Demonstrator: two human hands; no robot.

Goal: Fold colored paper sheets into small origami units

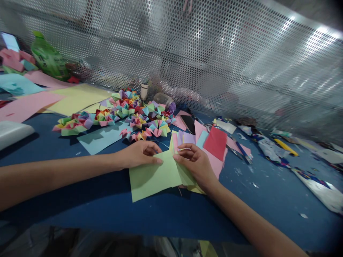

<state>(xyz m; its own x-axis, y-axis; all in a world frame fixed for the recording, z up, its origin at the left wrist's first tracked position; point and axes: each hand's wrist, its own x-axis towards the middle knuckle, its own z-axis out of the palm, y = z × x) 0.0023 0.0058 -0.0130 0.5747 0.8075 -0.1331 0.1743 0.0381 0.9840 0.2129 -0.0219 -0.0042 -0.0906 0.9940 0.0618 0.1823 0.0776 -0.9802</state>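
A light green sheet of paper [151, 180] is held between my two hands above the blue table. My left hand [142, 154] pinches its top edge, thumb in front. At the sheet's right side my right hand [194, 162] has thumb and fingers closed on the green paper. Behind and beside that hand lie coloured paper pieces: purple strips [189, 137], a red piece [216, 142] and pink sheets [216, 165]. Folded multicoloured paper pieces [136, 121] are heaped just beyond my left hand, with a light blue sheet [99, 139] beside them.
A green bottle [49, 59] and large coloured sheets [80, 98] lie at the far left. A perforated metal panel [187, 53] runs along the back. To the right are a blue cutter [244, 152], a yellow tool [286, 147] and paper scraps on the blue table [268, 207].
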